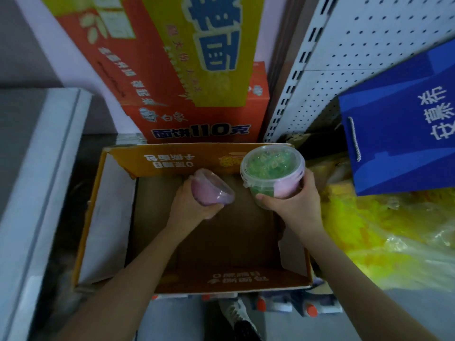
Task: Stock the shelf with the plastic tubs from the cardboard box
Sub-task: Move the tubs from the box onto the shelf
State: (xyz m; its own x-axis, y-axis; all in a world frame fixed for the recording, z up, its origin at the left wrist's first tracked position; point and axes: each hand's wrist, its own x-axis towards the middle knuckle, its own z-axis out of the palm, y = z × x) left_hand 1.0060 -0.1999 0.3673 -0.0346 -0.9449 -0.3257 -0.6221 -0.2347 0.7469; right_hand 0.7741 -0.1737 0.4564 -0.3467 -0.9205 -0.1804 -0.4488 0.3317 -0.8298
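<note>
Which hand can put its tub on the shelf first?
Probably the right hand. It holds the green-filled tub upright, on the side nearest the white pegboard shelf. The left hand grips a tilted pink tub over the middle of the cardboard box, farther away.

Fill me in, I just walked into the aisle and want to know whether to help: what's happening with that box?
A person is unpacking a cardboard box on the floor. Their left hand grips a tilted pink tub; their right hand holds an upright clear-lidded tub with green contents. Both tubs are lifted above the box, whose visible bottom looks bare. The white pegboard shelving stands to the right; neither tub is on it yet.
</note>
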